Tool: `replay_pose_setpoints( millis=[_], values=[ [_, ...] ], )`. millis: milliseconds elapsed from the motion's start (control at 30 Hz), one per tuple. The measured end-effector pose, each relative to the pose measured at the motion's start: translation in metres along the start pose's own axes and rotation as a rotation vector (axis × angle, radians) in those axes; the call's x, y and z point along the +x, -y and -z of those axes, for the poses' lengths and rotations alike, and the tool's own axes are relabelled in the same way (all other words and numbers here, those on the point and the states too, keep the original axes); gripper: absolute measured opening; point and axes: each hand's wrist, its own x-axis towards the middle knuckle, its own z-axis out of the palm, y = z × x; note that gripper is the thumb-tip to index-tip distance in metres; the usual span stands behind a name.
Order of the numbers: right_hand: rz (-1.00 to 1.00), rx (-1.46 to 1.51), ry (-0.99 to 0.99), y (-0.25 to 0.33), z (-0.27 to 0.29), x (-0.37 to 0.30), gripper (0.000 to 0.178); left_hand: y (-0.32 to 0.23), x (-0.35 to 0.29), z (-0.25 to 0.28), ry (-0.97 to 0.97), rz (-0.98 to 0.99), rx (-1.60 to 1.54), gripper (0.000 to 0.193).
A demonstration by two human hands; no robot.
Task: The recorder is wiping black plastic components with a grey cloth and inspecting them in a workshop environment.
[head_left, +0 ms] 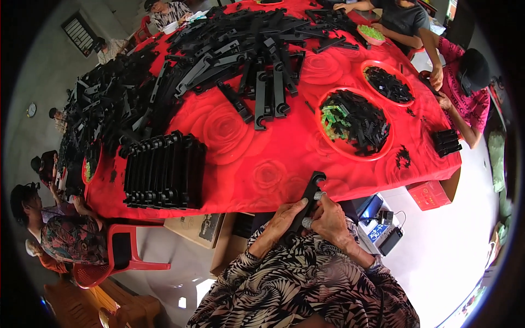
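Observation:
A long black plastic bar (315,180) with a hooked end is held slantwise over my lap, just off the table's near edge. My left hand (281,220) grips it from the left, thumb pressed along its face. My right hand (332,223), with grey wraps on some fingertips, closes on its right side; any small part between those fingers is hidden. Left of my hands, a neat stack of black bars (164,172) stands on the red tablecloth (246,188). Ahead to the right, a red bowl (363,159) holds small black and green pieces.
A large heap of loose black bars (235,57) covers the table's far and left side. Another red bowl (399,105) and a short bar stack (447,142) lie right. Several people sit around. A red chair (123,246), cardboard box (197,227) and red box (429,195) stand below.

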Motion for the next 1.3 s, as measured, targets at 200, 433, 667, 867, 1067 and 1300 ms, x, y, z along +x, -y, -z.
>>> replay_pose_setpoints(
  millis=[200, 433, 667, 867, 1067, 1300],
  values=[
    [0.036, -0.034, -0.034, -0.003, -0.009, 0.002, 0.038, 0.011, 0.008, 0.012, 0.145, -0.002, -0.122, 0.053],
    [0.006, 0.034, -0.013, -0.01, -0.013, 0.003, 0.036, 0.02, 0.012, 0.011, 0.081, 0.003, -0.085, 0.043],
    [0.032, 0.182, -0.122, -0.011, -0.016, 0.001, 0.025, 0.016, 0.011, 0.008, 0.072, -0.036, 0.017, 0.045],
    [0.064, 0.266, -0.174, -0.018, -0.024, 0.008, 0.024, 0.022, 0.023, 0.012, 0.121, -0.082, -0.027, 0.046],
    [0.131, 0.225, -0.215, -0.037, -0.033, 0.005, 0.025, 0.026, 0.024, 0.007, 0.117, -0.069, -0.088, 0.044],
    [0.12, 0.283, -0.14, -0.015, -0.026, 0.002, 0.024, 0.029, 0.022, 0.006, 0.125, -0.107, -0.099, 0.049]
  ],
)
